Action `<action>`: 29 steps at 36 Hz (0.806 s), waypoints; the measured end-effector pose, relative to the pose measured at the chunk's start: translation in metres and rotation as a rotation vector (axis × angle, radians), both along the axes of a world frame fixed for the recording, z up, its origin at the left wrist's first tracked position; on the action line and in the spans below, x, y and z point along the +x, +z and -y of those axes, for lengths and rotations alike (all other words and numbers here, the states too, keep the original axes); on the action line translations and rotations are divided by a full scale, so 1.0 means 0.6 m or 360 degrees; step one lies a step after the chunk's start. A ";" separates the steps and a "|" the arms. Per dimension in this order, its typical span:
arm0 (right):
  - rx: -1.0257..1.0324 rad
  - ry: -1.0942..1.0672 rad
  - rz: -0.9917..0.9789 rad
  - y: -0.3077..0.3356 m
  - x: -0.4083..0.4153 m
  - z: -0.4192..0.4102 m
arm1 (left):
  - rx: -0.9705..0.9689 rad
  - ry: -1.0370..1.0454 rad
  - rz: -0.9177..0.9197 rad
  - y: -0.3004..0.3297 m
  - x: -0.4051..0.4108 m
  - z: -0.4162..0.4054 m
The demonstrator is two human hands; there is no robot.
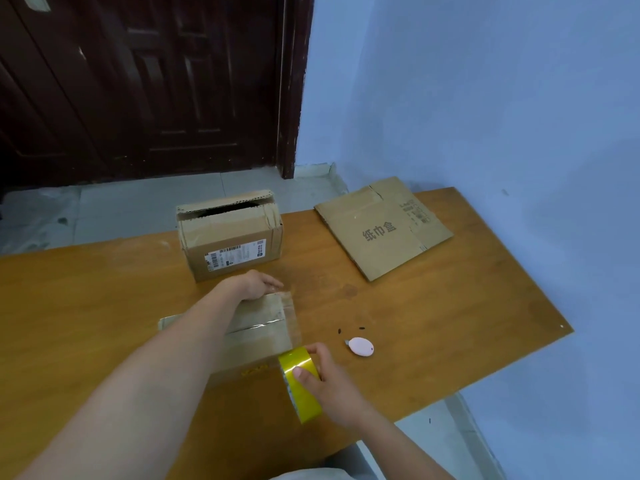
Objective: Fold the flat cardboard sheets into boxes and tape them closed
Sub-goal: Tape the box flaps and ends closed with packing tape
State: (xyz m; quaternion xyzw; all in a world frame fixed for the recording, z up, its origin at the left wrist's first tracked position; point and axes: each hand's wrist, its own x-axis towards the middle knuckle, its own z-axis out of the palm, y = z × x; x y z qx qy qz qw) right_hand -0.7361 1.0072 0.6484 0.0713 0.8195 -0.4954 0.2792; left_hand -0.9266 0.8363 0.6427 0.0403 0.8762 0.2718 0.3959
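Pressing my flat, open left hand (258, 286) on the far edge of the box (258, 327) lying near me on the tabletop (450, 323) to anchor the tape end, I am gripping the yellow tape roll (300, 382) in my right hand (325, 379), pulling a strip taut across the seam.

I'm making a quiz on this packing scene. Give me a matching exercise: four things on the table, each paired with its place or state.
Things:
1. tape roll
2. labelled box
3. flat sheet
4. pink cutter

Places or states:
A. lies unfolded at the far right of the table
B. stands at the far edge, top flaps not closed
C. gripped by the right hand
D. lies alone, right of the box being taped

Pairs: 1-C, 2-B, 3-A, 4-D
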 end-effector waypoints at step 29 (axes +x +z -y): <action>-0.0173 -0.0300 -0.0444 0.014 -0.107 0.008 | -0.0257 0.0387 -0.1461 -0.018 0.220 0.016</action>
